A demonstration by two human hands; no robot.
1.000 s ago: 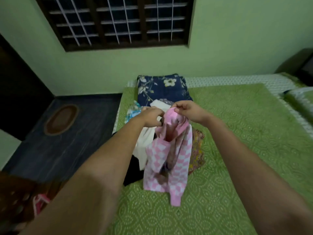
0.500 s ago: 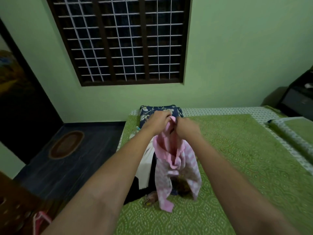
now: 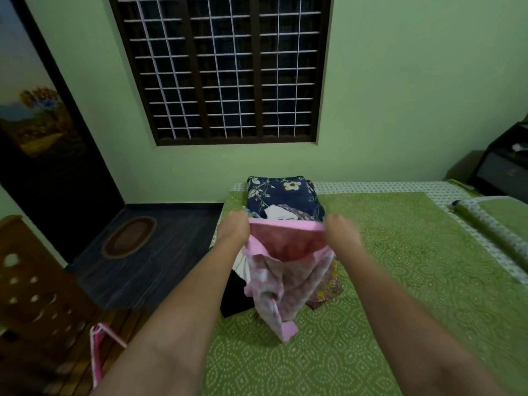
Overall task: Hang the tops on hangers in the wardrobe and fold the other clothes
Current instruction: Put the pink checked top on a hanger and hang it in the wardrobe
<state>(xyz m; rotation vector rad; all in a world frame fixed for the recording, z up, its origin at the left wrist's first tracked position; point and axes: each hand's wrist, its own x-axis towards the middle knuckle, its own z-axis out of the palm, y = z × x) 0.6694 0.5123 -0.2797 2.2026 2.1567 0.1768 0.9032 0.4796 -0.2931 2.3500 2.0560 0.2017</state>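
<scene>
Holding one pink checked garment (image 3: 281, 270) up over the green bedspread (image 3: 400, 267), we grip its stretched band at both ends, our left hand (image 3: 233, 228) bunched on one end and our right hand (image 3: 341, 232) on the other, though blur hides the right fingers. We judge the task barely begun: nothing we can see lies folded or hangs on a hanger, and no open wardrobe shows. Behind the pink piece one heap of clothes (image 3: 285, 212) waits on the bed against one navy floral pillow (image 3: 281, 192); we count roughly four or five garments in it, overlapped too much for certainty. One pink hanger (image 3: 98, 347) leans by the bedside.
</scene>
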